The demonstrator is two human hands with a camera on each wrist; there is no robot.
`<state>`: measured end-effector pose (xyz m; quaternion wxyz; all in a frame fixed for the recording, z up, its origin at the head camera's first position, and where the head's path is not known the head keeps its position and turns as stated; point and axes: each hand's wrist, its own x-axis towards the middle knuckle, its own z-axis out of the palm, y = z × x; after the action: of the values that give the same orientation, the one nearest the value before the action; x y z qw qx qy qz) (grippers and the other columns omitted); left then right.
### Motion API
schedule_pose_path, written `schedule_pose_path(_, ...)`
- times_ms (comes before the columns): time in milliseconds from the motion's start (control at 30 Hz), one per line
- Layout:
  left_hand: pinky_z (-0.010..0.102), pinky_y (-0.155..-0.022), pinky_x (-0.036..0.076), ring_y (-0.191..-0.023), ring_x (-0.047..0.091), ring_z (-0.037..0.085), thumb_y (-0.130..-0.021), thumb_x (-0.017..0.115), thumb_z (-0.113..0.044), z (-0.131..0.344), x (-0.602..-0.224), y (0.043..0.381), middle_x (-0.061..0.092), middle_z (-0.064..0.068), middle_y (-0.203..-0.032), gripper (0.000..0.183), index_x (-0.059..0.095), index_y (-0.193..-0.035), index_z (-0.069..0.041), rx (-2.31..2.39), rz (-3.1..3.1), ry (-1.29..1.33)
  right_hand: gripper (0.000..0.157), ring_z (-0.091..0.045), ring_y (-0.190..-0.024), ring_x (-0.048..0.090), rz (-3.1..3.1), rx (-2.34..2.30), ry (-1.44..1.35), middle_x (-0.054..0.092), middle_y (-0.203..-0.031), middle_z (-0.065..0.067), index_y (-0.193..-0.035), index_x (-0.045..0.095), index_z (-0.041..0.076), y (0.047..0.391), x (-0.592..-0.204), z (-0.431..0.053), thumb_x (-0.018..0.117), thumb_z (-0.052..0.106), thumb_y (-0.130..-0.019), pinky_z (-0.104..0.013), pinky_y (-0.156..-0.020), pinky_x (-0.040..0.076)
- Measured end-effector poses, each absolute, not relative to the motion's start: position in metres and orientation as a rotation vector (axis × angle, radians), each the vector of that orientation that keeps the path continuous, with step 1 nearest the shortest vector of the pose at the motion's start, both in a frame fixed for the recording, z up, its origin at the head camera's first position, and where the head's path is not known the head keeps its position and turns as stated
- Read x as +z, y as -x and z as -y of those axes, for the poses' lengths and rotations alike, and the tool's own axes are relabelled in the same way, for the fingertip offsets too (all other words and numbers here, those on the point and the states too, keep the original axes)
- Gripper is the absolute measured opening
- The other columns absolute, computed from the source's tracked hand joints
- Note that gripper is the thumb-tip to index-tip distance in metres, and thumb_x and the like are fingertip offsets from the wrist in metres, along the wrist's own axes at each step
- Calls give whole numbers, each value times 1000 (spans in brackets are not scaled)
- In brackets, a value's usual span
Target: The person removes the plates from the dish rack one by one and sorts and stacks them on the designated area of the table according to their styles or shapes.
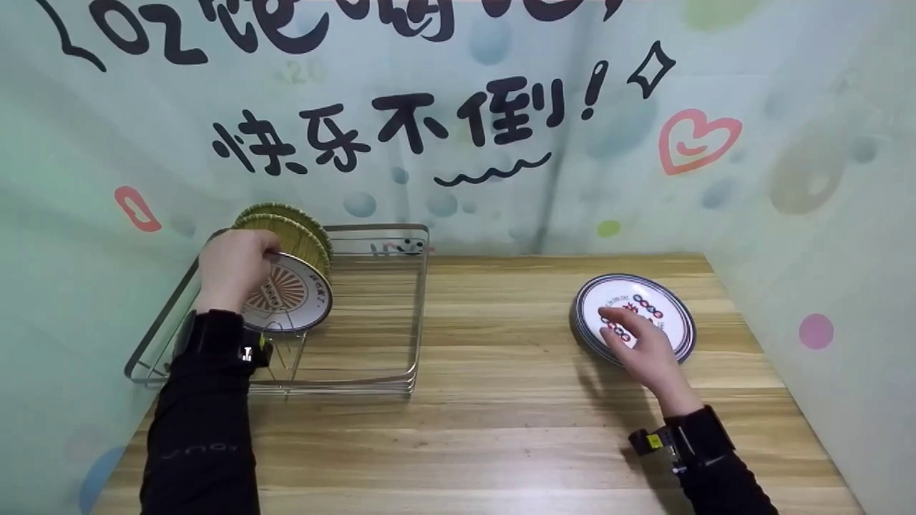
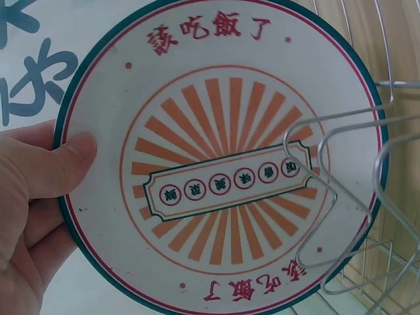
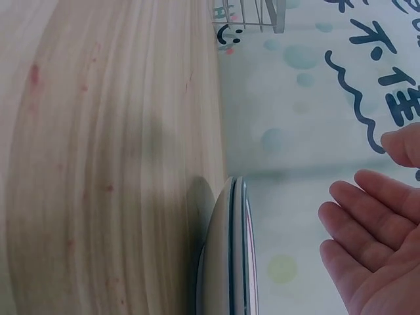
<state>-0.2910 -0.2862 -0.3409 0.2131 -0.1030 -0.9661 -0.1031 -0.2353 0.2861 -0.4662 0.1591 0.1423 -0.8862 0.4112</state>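
Note:
In the head view my left hand [image 1: 236, 265] grips the upper left rim of a white plate [image 1: 304, 293] with an orange sunburst. The left wrist view shows my thumb on the face of this sunburst plate [image 2: 223, 52] and my fingers behind it. The plate stands on edge in a wire rack [image 1: 418, 307], with bent wires crossing in front of it. To the right, my right hand [image 1: 647, 350] hovers over a stack of plates [image 1: 673, 307] with blue rims. Its fingers are relaxed and hold nothing; the right wrist view shows the palm side of this hand [image 3: 374, 243].
Behind the sunburst plate, round yellow-green pieces with fringed edges [image 1: 297, 232] stand upright in the rack. A wooden tabletop [image 1: 494, 415] lies beneath everything. A printed cloth backdrop [image 1: 501, 207] rises along the table's back and sides.

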Motion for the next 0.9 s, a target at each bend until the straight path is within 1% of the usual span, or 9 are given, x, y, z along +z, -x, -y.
schedule_pose_path(100,57,-65,49,-79,66,41,-81,63,11,284,-342,290,73,16,-86,21,76,-87,-5,-290,2648,311,32,-37,-115,60,2527,1182,-417,67,-121,-19,-123,65,-4,236,-465,-284,67,5,-92,-46,-101,41)
schedule_pose_path(267,58,-66,49,-78,66,41,-80,65,10,278,-342,289,73,15,-86,20,75,-87,-6,-284,2638,330,33,-36,-115,60,2495,1201,-446,67,-122,-18,-123,65,-4,237,-463,-279,68,4,-92,-38,-101,42)
schedule_pose_path(500,56,-62,48,-74,66,40,-78,66,12,267,-341,288,73,15,-83,20,73,-84,-6,-320,2563,367,34,-36,-115,60,2470,1217,-460,66,-123,-19,-124,64,-5,237,-459,-272,68,3,-91,-40,-101,43)
schedule_pose_path(600,55,-62,50,-75,66,40,-79,68,11,262,-341,288,73,16,-84,17,73,-86,-4,-336,2531,372,34,-36,-115,60,2456,1228,-469,66,-122,-18,-123,64,-5,236,-458,-269,68,2,-91,-38,-101,43)
schedule_pose_path(767,53,-66,52,-77,68,38,-80,70,8,252,-339,288,74,16,-88,16,74,-89,-4,-376,2474,323,33,-36,-115,60,2431,1244,-485,67,-121,-18,-123,65,-4,236,-458,-265,69,1,-91,-33,-101,44)
schedule_pose_path(833,53,-67,53,-78,68,38,-81,69,8,248,-338,287,74,16,-89,15,74,-90,-3,-397,2441,300,33,-36,-115,60,2430,1244,-482,67,-122,-17,-123,65,-4,236,-458,-264,69,1,-91,-34,-101,44)
schedule_pose_path(900,53,-67,52,-79,68,38,-82,67,8,244,-337,286,74,16,-89,16,74,-91,-3,-429,2403,272,33,-36,-116,60,2430,1256,-480,66,-123,-17,-124,65,-4,236,-457,-262,68,1,-91,-39,-102,44)
